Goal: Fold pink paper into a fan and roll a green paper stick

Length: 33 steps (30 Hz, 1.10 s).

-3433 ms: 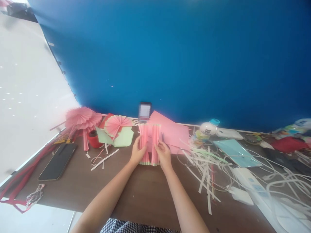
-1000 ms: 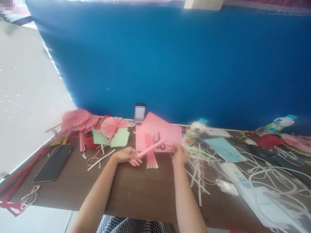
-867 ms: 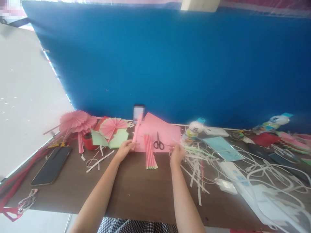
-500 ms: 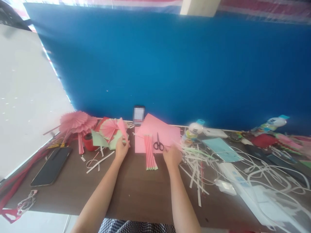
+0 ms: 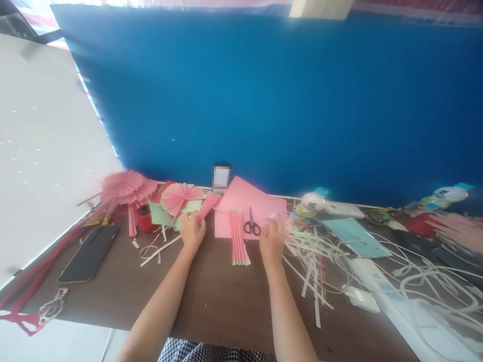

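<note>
A person's left hand pinches a folded pink paper strip, angled up beside a pink paper fan. The right hand's fingers curl near black-handled scissors; their grip is unclear. Between the hands, a pleated pink strip overlaps a pink paper sheet.

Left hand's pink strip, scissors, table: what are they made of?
Pink strip: likely matte paper, from its thin, lengthwise folds. Scissors: dark handle loops look like plastic; blades probably metal, though no shine confirms it. Table: smooth brown top, wood or wood-look laminate; can't tell which.
</note>
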Tool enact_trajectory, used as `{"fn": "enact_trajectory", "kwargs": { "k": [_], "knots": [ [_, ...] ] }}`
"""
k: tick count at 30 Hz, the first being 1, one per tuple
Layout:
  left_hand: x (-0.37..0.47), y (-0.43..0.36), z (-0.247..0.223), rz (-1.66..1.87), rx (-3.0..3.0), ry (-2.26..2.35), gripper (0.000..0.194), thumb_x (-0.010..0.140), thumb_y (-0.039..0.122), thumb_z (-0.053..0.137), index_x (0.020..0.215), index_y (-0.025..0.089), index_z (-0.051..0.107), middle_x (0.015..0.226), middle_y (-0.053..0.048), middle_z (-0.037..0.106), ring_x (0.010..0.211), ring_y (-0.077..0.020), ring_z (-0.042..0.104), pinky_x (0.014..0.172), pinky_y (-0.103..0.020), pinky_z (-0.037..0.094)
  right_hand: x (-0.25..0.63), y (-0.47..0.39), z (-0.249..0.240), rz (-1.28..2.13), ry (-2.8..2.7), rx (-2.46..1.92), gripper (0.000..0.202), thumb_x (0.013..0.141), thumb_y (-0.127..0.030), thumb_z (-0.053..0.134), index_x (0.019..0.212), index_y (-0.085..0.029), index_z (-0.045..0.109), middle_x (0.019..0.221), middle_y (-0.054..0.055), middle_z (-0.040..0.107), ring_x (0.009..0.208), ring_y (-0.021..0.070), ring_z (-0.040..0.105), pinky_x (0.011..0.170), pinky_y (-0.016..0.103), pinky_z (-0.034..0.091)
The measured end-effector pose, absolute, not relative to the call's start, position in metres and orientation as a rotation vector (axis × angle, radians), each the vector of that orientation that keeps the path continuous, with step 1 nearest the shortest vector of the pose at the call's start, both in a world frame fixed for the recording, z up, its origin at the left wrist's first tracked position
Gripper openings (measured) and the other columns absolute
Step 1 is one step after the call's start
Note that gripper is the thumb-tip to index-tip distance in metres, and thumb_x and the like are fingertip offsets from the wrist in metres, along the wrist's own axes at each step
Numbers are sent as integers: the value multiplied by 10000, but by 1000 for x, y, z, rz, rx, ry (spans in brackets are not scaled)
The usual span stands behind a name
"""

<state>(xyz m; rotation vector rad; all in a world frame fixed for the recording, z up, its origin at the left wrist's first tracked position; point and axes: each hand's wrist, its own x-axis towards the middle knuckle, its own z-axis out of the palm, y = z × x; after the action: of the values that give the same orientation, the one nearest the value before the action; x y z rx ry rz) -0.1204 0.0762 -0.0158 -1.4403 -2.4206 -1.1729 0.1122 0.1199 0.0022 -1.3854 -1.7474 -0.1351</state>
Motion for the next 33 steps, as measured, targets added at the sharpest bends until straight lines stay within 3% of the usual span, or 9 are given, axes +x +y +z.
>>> {"fn": "enact_trajectory", "kwargs": {
  "k": [4, 10, 12, 15, 18, 21, 26, 33],
  "knots": [
    [-111, 75, -13, -1439, -1613, -2149, 384, 746, 190, 458, 1123, 117, 480, 1090, -167, 462, 1061, -278, 418, 892, -406, 327, 95, 110, 10, 65, -1592, -1139, 208, 809, -247, 402, 927, -181, 561, 941, 102, 544, 944, 217, 498, 824, 382, 406],
    [-84, 68, -11, -1765, -2079, -1837, 460, 793, 235, 443, 1246, 187, 370, 1270, -123, 404, 1197, -231, 336, 998, -379, 249, 73, 97, 6, 600, -1603, -973, 187, 785, -283, 489, 931, -196, 565, 895, 67, 606, 849, 176, 572, 780, 337, 460],
    [-82, 69, -14, -1825, -2172, -1846, 437, 801, 279, 448, 1225, 187, 401, 1236, -120, 454, 1158, -228, 397, 969, -381, 303, 69, 96, 3, 743, -1564, -921, 192, 776, -286, 508, 936, -196, 564, 901, 62, 618, 860, 174, 582, 799, 343, 461],
    [-86, 74, -22, -1966, -2264, -1939, 357, 833, 327, 388, 1136, 167, 488, 999, -97, 610, 863, -179, 591, 779, -328, 460, 66, 98, -3, 837, -1516, -913, 216, 757, -304, 535, 936, -190, 576, 917, 65, 628, 869, 179, 589, 820, 357, 458],
    [-90, 77, -29, -2103, -2251, -2012, 348, 841, 359, 368, 1072, 157, 532, 864, -67, 646, 656, -133, 617, 631, -269, 496, 67, 102, -8, 868, -1547, -990, 265, 730, -336, 563, 944, -185, 596, 923, 77, 637, 860, 196, 594, 777, 359, 477],
    [-90, 79, -31, -2211, -2202, -2042, 349, 820, 385, 408, 1041, 148, 539, 859, -72, 649, 666, -143, 633, 627, -270, 504, 70, 105, -11, 895, -1592, -1066, 282, 705, -373, 584, 908, -181, 628, 872, 77, 655, 813, 209, 603, 723, 360, 488],
    [-86, 79, -30, -2421, -2152, -2104, 358, 784, 413, 462, 987, 133, 553, 899, -92, 641, 703, -167, 644, 632, -286, 516, 70, 107, -10, 961, -1420, -1061, 287, 656, -369, 638, 863, -171, 642, 850, 69, 666, 807, 199, 609, 780, 366, 470],
    [-86, 79, -29, -2406, -2126, -2156, 338, 757, 385, 508, 961, 128, 590, 826, -83, 649, 759, -175, 619, 652, -290, 513, 71, 110, -10, 1063, -1313, -1059, 265, 636, -346, 657, 836, -172, 655, 866, 59, 664, 839, 196, 599, 799, 358, 452]
  ]
}}
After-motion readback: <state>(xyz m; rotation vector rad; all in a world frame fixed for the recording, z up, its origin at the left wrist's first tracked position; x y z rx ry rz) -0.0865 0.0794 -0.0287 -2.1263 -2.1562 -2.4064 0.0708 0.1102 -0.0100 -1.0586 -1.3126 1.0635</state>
